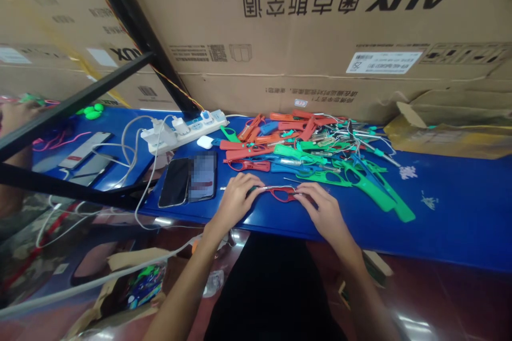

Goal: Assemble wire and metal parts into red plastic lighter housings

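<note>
A small red plastic tool (282,193) with a thin metal rod lies on the blue table (460,224) near its front edge. My left hand (237,200) pinches its left end, fingers closed on it. My right hand (322,205) grips its right end, fingers curled over it. Just behind my hands lies a heap of several red, orange, blue and green plastic tools (304,149) mixed with metal rods. A long green tool (372,189) lies right of my right hand.
Two phones (188,181) lie left of my hands, with a white earbud case (205,141) and a power strip (184,129) with chargers and cables behind. Large cardboard boxes (320,26) wall the back. A black metal frame (80,96) crosses at left.
</note>
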Demonstrator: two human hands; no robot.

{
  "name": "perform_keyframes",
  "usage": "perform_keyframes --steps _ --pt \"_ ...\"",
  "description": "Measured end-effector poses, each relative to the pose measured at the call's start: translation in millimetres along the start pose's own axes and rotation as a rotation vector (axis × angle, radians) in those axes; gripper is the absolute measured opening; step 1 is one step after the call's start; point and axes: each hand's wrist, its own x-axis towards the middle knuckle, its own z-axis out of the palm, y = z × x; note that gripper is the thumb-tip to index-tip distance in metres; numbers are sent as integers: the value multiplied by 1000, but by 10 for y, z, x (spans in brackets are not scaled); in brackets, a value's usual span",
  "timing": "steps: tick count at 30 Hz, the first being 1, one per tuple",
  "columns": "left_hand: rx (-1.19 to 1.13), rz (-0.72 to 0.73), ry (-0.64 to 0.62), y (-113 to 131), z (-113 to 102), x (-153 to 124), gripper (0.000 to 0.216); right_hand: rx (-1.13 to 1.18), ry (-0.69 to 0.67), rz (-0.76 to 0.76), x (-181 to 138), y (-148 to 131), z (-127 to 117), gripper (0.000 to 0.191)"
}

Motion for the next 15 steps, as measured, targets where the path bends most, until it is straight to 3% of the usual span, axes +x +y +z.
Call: perform_keyframes --steps 15 --pt "22 -42 -59 68 -24 -41 23 6 -14 -29 12 2 5 20"
